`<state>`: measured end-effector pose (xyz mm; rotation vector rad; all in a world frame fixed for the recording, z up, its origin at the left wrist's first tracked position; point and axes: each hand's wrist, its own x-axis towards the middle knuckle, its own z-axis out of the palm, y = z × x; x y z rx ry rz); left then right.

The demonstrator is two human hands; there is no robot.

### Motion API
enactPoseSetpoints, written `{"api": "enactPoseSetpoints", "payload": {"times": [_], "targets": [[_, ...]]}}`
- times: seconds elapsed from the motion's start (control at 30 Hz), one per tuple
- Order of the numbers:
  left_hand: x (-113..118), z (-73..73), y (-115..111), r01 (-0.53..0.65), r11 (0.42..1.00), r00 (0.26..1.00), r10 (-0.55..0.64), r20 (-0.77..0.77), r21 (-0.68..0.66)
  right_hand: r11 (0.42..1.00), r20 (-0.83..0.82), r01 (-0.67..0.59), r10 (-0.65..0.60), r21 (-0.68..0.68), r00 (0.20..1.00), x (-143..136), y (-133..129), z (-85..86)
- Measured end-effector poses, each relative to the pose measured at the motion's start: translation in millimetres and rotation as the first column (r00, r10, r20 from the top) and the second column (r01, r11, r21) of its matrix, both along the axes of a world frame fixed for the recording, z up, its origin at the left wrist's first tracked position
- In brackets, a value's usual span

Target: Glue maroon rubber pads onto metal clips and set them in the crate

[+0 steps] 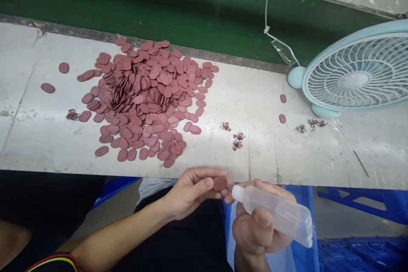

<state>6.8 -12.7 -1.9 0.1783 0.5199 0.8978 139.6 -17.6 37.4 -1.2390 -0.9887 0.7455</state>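
My left hand pinches a small reddish-brown oval piece between thumb and fingers, just in front of the table's near edge. My right hand is wrapped around a translucent squeeze bottle with a thin dark nozzle. The bottle lies nearly level, its tip pointing left at the oval piece; whether tip and piece touch I cannot tell. A large heap of similar oval pieces, some showing small holes, spreads over the white table beyond my left hand.
A pale blue fan stands at the right. Small brown curled bits lie mid-table, with loose ovals farther right. Behind the table runs a green belt with a hanging white cord. A blue crate sits below my right hand.
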Motion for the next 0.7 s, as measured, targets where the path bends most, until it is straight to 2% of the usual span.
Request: {"api": "enactPoseSetpoints", "payload": {"times": [0.07,0.4,0.6,0.7], "targets": [[0.1,0.6,0.7,0.002,1.000,1.000,-0.002,-0.001,-0.007,1.000,0.002,0.000,0.000,0.031,1.000,-0.3,1.9,-0.4],[-0.4,-0.7,1.9,0.012,0.999,1.000,-0.012,0.000,-0.051,0.998,0.071,0.063,-0.061,-0.023,0.996,-2.4,-0.6,-2.2],[1.6,-1.4,0.1,0.018,0.997,1.000,-0.020,-0.019,-0.069,0.998,0.104,0.015,-0.008,-0.065,0.995,2.2,-4.4,-1.3],[2.0,-1.4,-0.5,0.019,0.997,0.999,-0.020,-0.025,-0.071,0.998,0.063,-0.015,0.019,-0.063,0.998,2.7,-3.1,0.5]]}}
